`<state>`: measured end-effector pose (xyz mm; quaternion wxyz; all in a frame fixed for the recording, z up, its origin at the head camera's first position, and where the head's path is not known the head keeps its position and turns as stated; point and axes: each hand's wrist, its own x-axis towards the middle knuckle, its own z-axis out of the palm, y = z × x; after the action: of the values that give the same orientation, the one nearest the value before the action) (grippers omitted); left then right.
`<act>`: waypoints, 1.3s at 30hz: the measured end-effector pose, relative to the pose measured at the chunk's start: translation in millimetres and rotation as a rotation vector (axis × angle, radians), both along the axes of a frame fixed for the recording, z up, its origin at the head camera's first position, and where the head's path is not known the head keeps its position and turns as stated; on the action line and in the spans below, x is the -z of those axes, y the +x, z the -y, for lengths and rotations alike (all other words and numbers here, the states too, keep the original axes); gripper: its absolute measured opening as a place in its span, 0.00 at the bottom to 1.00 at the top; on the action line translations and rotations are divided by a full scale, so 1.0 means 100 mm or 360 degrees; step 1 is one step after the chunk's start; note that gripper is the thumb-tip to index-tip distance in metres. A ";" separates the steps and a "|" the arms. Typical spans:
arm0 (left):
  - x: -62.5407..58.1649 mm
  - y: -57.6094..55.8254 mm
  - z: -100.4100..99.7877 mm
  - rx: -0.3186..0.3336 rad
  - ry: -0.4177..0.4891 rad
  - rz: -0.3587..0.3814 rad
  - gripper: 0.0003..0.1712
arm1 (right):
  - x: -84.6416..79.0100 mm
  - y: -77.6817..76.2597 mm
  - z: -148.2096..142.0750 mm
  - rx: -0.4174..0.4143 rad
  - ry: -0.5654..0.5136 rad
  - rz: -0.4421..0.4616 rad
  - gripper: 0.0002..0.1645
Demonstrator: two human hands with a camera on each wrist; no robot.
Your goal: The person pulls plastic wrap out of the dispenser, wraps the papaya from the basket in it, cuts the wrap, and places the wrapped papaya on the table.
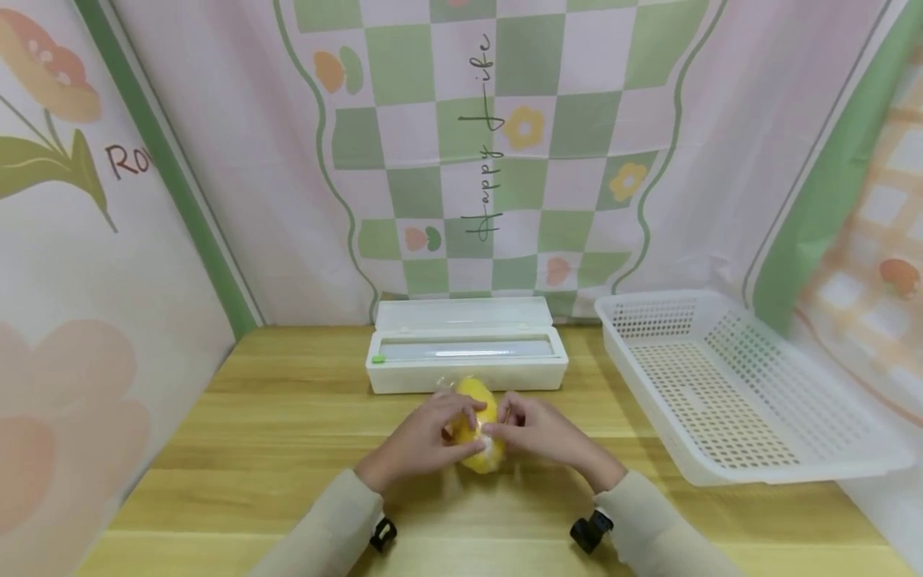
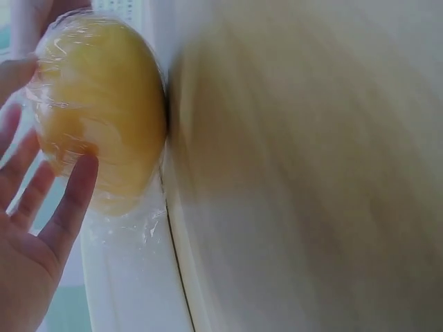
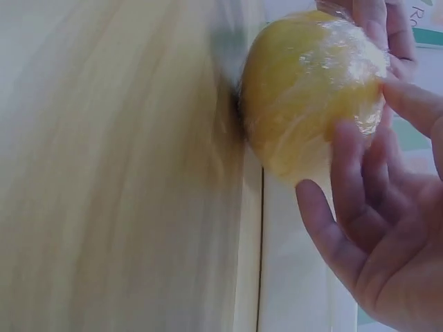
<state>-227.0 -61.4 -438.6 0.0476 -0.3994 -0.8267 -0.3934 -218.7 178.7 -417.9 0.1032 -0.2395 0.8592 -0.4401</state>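
A yellow oval fruit (image 1: 473, 393) wrapped in clear cling film stands on the table between the two hands. Its exact kind is hard to tell under the film. The left hand (image 1: 427, 433) holds it from the left, with thumb and curved fingers about its side. From the right, the right hand (image 1: 544, 430) lays its thumb on the film, fingers bent against the fruit's side. In the left wrist view, crinkled cling film (image 2: 149, 225) sticks out past the fruit's end. Just behind stands a white cling film dispenser (image 1: 469, 377), its lid raised and a green slider at its left end.
A white perforated plastic basket (image 1: 649, 401) sits at the table's right side. The wooden table (image 1: 288, 449) ends against a patterned curtain (image 1: 461, 160) at the back, with more printed cloth at both sides.
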 end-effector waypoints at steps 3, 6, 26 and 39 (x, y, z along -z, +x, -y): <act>0.00 -0.01 0.00 -0.0004 0.0071 0.0133 0.21 | 0.00 -0.02 0.01 0.0046 0.0005 -0.0085 0.21; 0.01 -0.03 0.01 0.0004 0.0143 0.0218 0.24 | -0.01 -0.04 0.02 0.0042 0.0039 -0.0140 0.30; 0.07 -0.04 0.15 -0.0127 0.0239 0.0230 0.03 | 0.05 -0.03 0.02 -0.0081 -0.0210 0.0414 0.37; 0.17 -0.17 0.25 -0.0411 0.0131 0.1031 0.28 | 0.08 0.10 0.07 -0.0058 -0.0208 0.0322 0.37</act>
<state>-244.2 -86.0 -455.3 -0.1518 -0.1438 -0.8259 -0.5236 -209.0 171.2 -426.1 0.1815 -0.2157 0.8094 -0.5151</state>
